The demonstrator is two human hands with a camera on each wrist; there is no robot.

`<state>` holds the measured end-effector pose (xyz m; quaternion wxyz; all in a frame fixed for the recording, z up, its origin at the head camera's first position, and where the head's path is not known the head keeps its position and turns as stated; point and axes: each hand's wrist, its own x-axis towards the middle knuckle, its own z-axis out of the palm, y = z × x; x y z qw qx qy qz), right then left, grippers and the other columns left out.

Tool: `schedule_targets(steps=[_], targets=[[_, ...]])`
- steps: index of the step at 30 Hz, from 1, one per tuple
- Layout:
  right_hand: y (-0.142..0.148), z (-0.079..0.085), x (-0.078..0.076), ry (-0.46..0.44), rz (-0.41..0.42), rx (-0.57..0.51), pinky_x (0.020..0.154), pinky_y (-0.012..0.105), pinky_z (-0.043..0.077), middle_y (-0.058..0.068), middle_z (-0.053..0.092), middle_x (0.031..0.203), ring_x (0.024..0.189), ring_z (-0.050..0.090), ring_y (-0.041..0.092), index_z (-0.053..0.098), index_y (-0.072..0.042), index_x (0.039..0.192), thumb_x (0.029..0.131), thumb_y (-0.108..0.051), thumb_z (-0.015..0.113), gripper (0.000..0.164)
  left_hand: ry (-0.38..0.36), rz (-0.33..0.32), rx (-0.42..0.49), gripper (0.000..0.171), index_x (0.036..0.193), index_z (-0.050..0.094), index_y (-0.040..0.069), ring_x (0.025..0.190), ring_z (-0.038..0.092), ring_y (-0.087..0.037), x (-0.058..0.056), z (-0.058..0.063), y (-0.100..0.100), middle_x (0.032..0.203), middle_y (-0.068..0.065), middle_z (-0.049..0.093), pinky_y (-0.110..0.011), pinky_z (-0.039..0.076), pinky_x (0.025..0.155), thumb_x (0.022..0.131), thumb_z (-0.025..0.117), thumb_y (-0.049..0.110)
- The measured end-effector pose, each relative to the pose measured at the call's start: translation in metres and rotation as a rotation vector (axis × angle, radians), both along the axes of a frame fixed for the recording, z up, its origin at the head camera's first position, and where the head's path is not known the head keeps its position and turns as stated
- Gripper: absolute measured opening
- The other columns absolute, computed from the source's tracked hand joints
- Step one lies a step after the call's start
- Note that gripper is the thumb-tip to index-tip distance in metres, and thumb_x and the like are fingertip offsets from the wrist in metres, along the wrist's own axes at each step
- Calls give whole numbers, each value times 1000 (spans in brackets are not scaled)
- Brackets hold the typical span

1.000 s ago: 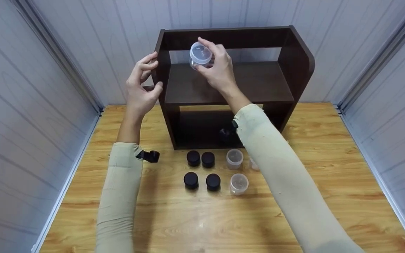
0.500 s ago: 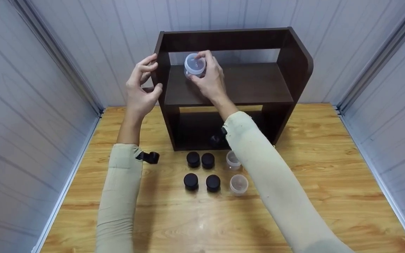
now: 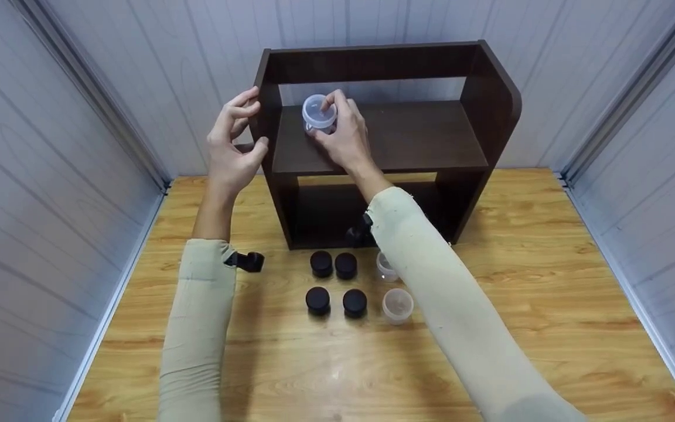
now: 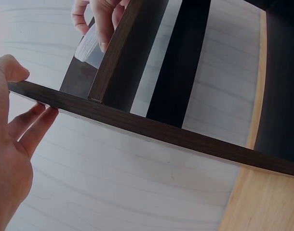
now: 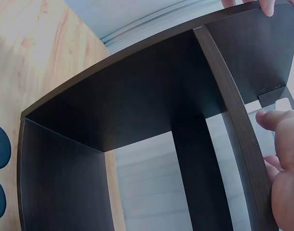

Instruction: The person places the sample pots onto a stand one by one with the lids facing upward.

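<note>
Walls, pale grey panelled: one behind (image 3: 208, 76), one at either side.
Tabletop (image 3: 290, 363), wood-grain, light brown.
Shelf unit (image 3: 425, 143), dark brown, two tiers, upright on the tabletop near the rear wall.
Sleeves, two, pale green: left (image 3: 197, 334), right (image 3: 466, 316); the right crosses the front of the unit.
Left hand (image 3: 232, 143): grasping the left side panel (image 3: 268, 120) of the unit, thumb on the inner face, fingers against the outer.
Right hand (image 3: 346, 132): grasping a clear container (image 3: 317, 117) between thumb and fingers, index finger reaching over its whitish rim.
Held container: transparent, roughly upright, at the left end of the upper tier, near the left side panel; whether its base touches the board cannot be told.
Further clear containers, two, on the tabletop before the unit: one (image 3: 398, 308) nearer the person, one (image 3: 385, 266) partly hidden by the right sleeve.
Black cylinders, four (image 3: 321, 264), low and round-topped, in two rows of two, left of those containers.
</note>
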<state>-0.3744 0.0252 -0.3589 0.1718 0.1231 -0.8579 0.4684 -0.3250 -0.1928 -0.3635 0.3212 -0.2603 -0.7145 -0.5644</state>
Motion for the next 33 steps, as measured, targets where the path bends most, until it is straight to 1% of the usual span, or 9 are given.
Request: schedule_targets(steps=[6,9,14,17,19,21,25,29,33], targets=[[0,0,0,-37,19,-30,116,29,60,16,57,142,142,62,29,63,-11,132,95,-3,87,45,2,-5,0,37,128,67,-7,152,63,-23,0,0,0,165,-15,62,-18,67,85,91,65,-11],[0,0,0,-51,28,-33,113,29,61,17,58,144,138,63,28,65,-13,136,96,-3,86,47,-3,-4,-2,38,129,67,-6,152,63,-23,2,0,-1,166,-14,62,-18,67,83,92,65,-11],[1,-2,1,-53,63,13,108,33,58,15,65,148,128,64,26,68,-17,148,99,-9,85,53,-10,-4,4,39,129,67,-6,152,63,-23,3,-1,-3,166,-14,62,-18,67,82,91,65,-11],[1,-3,1,-53,94,55,109,39,55,14,67,153,126,64,27,66,-21,155,100,-13,84,59,-10,-1,4,39,130,67,-7,152,63,-24,4,-1,-4,166,-15,62,-18,67,83,91,65,-11],[1,-3,1,-59,110,78,113,41,53,13,67,156,131,64,27,63,-22,159,101,-14,83,62,-9,2,0,39,130,67,-7,152,63,-24,4,-2,-5,166,-16,61,-17,67,83,91,65,-11],[1,-3,1,-66,123,93,120,42,51,12,66,159,140,63,27,61,-23,162,101,-14,83,66,-8,3,-2,39,130,67,-7,152,63,-25,4,-2,-5,166,-16,61,-17,67,83,91,65,-10],[1,-3,-1,-81,158,104,132,44,45,12,63,165,155,58,29,57,-23,167,101,-14,82,72,-4,-2,-4,39,130,67,-6,152,63,-26,4,-3,-5,166,-16,61,-18,67,83,92,65,-10],[2,-3,-1,-90,194,119,136,45,41,12,56,172,161,53,29,52,-23,171,101,-14,81,76,-1,-2,-13,38,131,67,-7,153,62,-26,4,-2,-5,167,-16,61,-17,67,82,92,65,-10],[3,-2,-1,-96,206,131,139,45,38,12,50,178,167,46,30,50,-24,172,101,-15,81,78,-1,1,-17,37,130,66,-7,153,62,-26,5,-2,-4,167,-17,60,-17,66,80,93,65,-10]])
